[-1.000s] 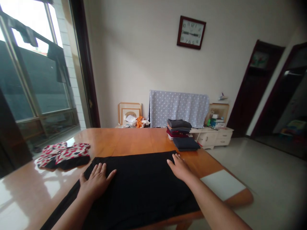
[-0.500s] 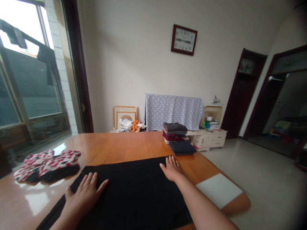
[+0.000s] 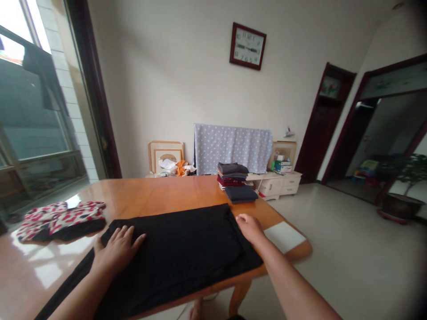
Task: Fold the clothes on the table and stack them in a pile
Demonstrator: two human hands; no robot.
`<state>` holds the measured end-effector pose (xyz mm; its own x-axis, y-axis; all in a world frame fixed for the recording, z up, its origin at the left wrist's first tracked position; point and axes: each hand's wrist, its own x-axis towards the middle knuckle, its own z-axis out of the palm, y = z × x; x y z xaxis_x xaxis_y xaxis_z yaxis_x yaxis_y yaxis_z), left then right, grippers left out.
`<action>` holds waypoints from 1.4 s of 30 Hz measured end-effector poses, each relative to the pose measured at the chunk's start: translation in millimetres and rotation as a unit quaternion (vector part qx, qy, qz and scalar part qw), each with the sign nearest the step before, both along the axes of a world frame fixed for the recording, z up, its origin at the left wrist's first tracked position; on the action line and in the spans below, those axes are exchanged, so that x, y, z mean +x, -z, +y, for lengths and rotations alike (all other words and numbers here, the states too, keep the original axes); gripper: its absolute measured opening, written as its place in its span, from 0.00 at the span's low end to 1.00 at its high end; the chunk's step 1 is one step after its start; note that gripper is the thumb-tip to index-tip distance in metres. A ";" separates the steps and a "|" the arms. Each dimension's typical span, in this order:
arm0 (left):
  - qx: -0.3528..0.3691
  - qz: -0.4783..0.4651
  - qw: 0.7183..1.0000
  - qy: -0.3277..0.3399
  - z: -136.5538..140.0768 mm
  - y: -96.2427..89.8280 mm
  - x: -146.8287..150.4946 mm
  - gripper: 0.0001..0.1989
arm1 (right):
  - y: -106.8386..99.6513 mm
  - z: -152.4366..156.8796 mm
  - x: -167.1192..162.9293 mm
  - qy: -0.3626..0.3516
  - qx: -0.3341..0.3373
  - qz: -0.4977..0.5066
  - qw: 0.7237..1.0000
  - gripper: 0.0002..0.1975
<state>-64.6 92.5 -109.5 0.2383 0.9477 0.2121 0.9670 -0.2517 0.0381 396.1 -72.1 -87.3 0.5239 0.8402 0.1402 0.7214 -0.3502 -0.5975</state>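
Observation:
A black garment (image 3: 173, 251), folded with its layers lying flat, covers the near part of the wooden table. My left hand (image 3: 116, 244) rests flat on its left side, fingers spread. At the garment's far right edge, my right hand (image 3: 249, 227) has its fingers curled closed on the cloth. An under-layer shows along that right side. To the left lies a crumpled white, red and black patterned garment (image 3: 71, 220). Beyond my right hand is a stack of folded clothes (image 3: 232, 171), with a folded dark navy garment (image 3: 240, 194) in front of it.
The wooden table (image 3: 160, 191) ends at a rounded right corner with a white sheet (image 3: 284, 237) on it. Behind stand a low white cabinet (image 3: 275, 186) and something under a dotted grey cloth (image 3: 233, 146). A potted plant (image 3: 402, 206) is at the right.
My right hand has gone from lying flat on the cloth to curled fingers at its right edge, where an under-layer now shows. The left hand stays put. The view has turned slightly right.

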 end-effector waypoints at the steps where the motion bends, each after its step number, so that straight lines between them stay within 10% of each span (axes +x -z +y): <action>1: 0.006 0.007 1.000 0.006 -1.3 -1.2 2.0 0.37 | -1.7 -11.6 2.9 0.009 0.000 0.000 1.000 0.20; 12: -0.058 -0.207 0.944 0.251 -116.9 -31.9 149.7 0.26 | 5.9 -70.5 0.7 -0.001 -0.100 -0.033 0.994 0.09; 20: -0.156 -0.213 0.917 0.300 -188.1 -28.3 250.4 0.41 | 7.7 -60.2 -18.1 -0.036 0.049 0.247 0.967 0.08; 28: -0.186 -0.253 0.925 0.212 -180.4 -23.1 269.8 0.19 | 1.9 -39.3 -33.5 -0.137 0.056 0.491 0.859 0.11; 36: -0.269 -0.425 0.846 0.179 -152.6 2.3 260.0 0.09 | 1.9 33.9 13.5 0.073 0.050 0.441 0.893 0.12; 42: -0.331 -0.573 0.730 0.174 -151.8 10.0 261.3 0.07 | 1.8 88.7 20.6 0.108 0.032 0.437 0.892 0.15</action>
<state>196.8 -59.4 -119.5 0.5139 0.8577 -0.0158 0.0874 -0.0340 0.9956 416.7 16.6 -89.2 0.6050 0.7120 -0.3564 -0.1095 -0.3689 -0.9230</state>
